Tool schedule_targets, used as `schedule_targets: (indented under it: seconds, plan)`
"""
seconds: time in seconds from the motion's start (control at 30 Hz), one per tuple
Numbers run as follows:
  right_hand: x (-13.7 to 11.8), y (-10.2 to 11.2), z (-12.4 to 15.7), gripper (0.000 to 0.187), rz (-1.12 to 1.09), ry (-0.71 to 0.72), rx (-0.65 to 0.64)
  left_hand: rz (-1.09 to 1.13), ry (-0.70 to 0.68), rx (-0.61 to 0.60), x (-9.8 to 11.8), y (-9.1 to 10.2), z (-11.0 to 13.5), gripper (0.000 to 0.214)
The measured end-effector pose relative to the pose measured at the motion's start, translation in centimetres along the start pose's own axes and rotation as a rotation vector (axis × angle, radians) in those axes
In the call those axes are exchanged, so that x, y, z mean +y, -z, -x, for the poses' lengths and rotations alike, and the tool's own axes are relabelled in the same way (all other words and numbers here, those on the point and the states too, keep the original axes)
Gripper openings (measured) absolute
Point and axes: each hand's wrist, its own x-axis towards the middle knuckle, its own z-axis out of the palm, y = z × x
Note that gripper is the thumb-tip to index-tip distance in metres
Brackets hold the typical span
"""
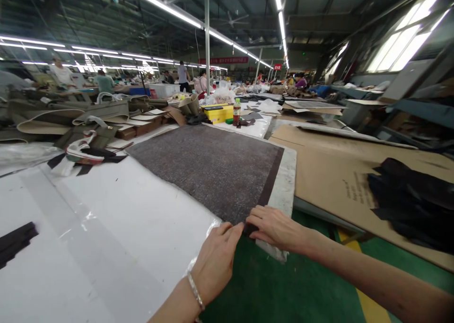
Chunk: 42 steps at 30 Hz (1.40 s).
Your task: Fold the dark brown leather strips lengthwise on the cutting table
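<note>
A large dark grey felt-like mat [209,167] lies on the white worktable [117,228], with a dark strip [271,178] along its right edge. At the mat's near corner my left hand [216,259], with a bracelet on the wrist, has its fingers together, fingertips at the corner. My right hand [276,228] lies flat on that corner, fingers pressed on the strip's near end. The corner itself is hidden under the fingers.
Clear plastic film covers the white table. Black strips [16,240] lie at the far left. Bags and leather pieces [92,124] pile up behind. Brown cardboard [340,176] with black cut pieces [411,200] lies to the right. A yellow box [218,112] and a bottle [236,111] stand farther back. People work in the distance.
</note>
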Motion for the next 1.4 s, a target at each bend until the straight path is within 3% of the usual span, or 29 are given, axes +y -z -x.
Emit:
schedule_targets:
  seconds: [0.17,0.47,0.73,0.87,0.97,1.1,1.2,1.3,1.4]
  plan:
    - [0.5,-1.3,-0.6,0.006,0.031,0.05,0.0,-0.065,0.006,-0.025,-0.5,-1.3,-0.3,0.065]
    - [1.1,-1.9,-1.0,0.019,0.036,0.15,0.016,-0.045,0.029,0.022,-0.6,-2.0,0.2,0.078]
    - [2.7,-1.7,0.7,0.025,-0.078,0.108,0.07,-0.071,0.038,0.027,-0.5,-1.8,0.3,0.075]
    - [2.8,-1.4,2.3,0.03,-0.271,-0.017,0.179,-0.099,0.003,0.025,0.0,-1.6,0.3,0.07]
    - [3.1,-1.5,3.3,0.028,-0.578,-0.222,0.355,-0.139,-0.007,0.019,0.4,-1.6,0.2,0.063]
    - [5.4,-1.1,4.3,0.034,-0.941,-0.492,0.625,-0.204,-0.011,0.02,0.6,-1.8,0.2,0.054]
    - [7.3,0.3,5.0,0.042,-0.981,-0.543,0.729,-0.238,-0.016,0.033,0.6,-2.1,0.3,0.048]
    - [7.3,1.7,5.1,0.045,-1.003,-0.527,0.681,-0.248,-0.028,0.042,0.5,-2.2,0.3,0.046]
    - [5.0,1.5,4.0,0.04,-0.979,-0.414,0.479,-0.246,-0.02,0.048,0.7,-2.0,0.3,0.047]
